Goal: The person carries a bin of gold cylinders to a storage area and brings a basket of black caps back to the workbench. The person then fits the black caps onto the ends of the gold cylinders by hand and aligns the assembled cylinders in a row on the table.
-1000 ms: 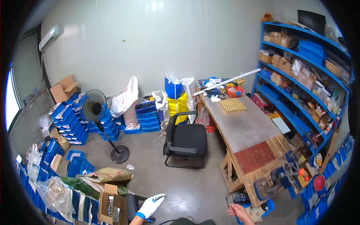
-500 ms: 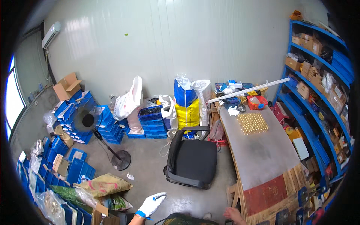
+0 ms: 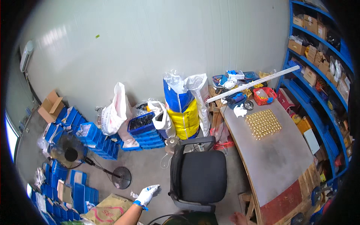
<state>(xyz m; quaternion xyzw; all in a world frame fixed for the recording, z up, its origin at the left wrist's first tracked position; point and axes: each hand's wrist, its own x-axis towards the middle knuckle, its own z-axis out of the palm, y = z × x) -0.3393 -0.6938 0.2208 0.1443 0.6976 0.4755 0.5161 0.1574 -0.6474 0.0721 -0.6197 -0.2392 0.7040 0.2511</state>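
Observation:
My left hand (image 3: pixel 147 195), in a white glove with a blue cuff, is held out over the floor left of a black office chair (image 3: pixel 204 176). Its fingers stretch to the right, and I see nothing held in it. Bare and blurred, my right hand (image 3: pixel 239 218) shows at the lower edge, between the chair and a long worktable (image 3: pixel 275 157). Its fingers are too unclear to read. Farther up the table lies a block of gold-coloured round pieces in rows (image 3: pixel 263 124), out of reach of both hands. A white glove (image 3: pixel 240 110) lies beside it.
A floor fan (image 3: pixel 122 177) and a tan sack (image 3: pixel 108 210) stand left. Blue crates (image 3: pixel 150 138) and tall sacks (image 3: pixel 183 120) line the wall. A long white bar (image 3: pixel 255 84) juts past the table's far end, near a red basket (image 3: pixel 264 96). Blue shelves (image 3: pixel 318 56) rise at right.
My view has shifted, bringing the chair and table closer. My left arm reaches farther into view, and my right hand has slipped lower, mostly out of the picture.

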